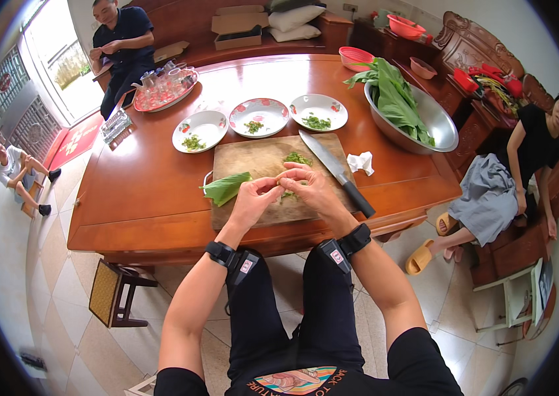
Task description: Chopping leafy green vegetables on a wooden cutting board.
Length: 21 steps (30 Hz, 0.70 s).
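Above a wooden cutting board [239, 156], my left hand [254, 198] and my right hand [313, 190] meet at the fingertips. They pinch a small yellowish-green piece [279, 182], mostly hidden by the fingers. A cut green leaf [228, 188] lies on the board's left side, close to my left hand. Chopped greens [298, 158] sit just beyond my right fingers, with more bits partly covered by that hand. On the board's right side rests a kitchen knife [326, 161], its black handle overhanging the near edge.
Behind the board stand a left plate [199, 121], a middle plate [240, 119] and a right plate [319, 105], each holding chopped greens. A steel basin [440, 136] holds large leaves [398, 99]. Crumpled tissue [361, 162] and a tray of glassware [160, 101] are on the table. Three people sit around.
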Each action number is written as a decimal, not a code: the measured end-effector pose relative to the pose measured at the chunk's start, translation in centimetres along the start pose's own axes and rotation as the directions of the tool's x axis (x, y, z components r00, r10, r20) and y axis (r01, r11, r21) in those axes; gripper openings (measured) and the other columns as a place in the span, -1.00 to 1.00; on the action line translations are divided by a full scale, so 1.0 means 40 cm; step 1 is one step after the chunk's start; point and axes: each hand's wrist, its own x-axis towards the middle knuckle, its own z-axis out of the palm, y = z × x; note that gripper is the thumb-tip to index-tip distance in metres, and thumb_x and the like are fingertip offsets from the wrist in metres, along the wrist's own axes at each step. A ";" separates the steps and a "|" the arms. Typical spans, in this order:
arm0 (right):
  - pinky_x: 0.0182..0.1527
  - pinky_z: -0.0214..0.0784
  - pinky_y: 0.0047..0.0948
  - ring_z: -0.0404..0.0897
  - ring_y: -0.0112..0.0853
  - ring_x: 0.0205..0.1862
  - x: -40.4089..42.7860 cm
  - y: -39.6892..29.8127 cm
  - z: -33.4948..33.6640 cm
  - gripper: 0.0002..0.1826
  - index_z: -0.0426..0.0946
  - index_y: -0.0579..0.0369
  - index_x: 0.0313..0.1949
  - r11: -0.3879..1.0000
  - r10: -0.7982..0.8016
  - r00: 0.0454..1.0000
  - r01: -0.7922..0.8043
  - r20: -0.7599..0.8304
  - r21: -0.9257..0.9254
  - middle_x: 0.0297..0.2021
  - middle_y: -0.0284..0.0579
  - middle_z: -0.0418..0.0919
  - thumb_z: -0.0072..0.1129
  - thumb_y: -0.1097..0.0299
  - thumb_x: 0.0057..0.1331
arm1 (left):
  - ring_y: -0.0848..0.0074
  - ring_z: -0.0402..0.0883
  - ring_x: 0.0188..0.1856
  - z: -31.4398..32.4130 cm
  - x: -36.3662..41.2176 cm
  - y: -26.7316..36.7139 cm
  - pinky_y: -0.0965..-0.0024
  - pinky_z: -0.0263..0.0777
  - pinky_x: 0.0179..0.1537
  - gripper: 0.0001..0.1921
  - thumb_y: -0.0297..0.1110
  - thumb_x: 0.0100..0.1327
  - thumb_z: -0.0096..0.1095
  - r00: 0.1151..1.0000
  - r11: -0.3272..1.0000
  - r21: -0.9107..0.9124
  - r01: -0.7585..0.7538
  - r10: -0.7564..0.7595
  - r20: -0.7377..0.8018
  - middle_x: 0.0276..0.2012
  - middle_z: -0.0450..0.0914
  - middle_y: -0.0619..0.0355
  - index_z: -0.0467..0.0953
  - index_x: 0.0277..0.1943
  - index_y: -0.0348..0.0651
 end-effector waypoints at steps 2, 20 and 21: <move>0.25 0.24 -0.25 0.32 -0.28 0.36 0.000 -0.008 0.006 -0.72 0.72 0.12 -0.15 1.000 0.003 1.000 -0.003 0.002 0.003 0.11 -0.01 0.54 0.31 0.19 0.31 | 0.82 0.48 -0.39 0.002 0.000 0.000 0.68 0.36 -0.36 -0.78 -0.36 0.30 0.37 1.000 0.998 -0.068 0.007 -0.008 -0.008 -0.42 0.61 0.37 0.66 -0.12 -0.34; 0.03 0.32 -0.23 0.54 -0.24 0.04 0.001 0.035 -0.010 -0.85 0.65 0.06 -0.21 0.872 -0.229 0.966 0.149 -0.120 -0.467 -0.02 -0.18 0.63 0.20 0.31 0.30 | 0.52 0.66 -0.44 0.002 -0.012 0.026 0.50 0.49 -0.38 -0.82 -0.40 0.20 0.40 0.964 0.825 0.546 -0.148 0.243 -0.106 -0.37 0.70 0.08 0.69 -0.17 -0.29; 0.07 0.27 -0.19 0.52 -0.22 0.05 -0.011 0.027 -0.005 -0.85 0.66 0.02 -0.20 0.789 -0.252 0.961 0.135 -0.114 -0.599 -0.01 -0.22 0.63 0.20 0.33 0.27 | 0.52 0.66 -0.44 0.004 -0.013 0.025 0.50 0.49 -0.38 -0.82 -0.40 0.20 0.40 0.961 0.819 0.554 -0.146 0.250 -0.116 -0.37 0.70 0.08 0.69 -0.17 -0.29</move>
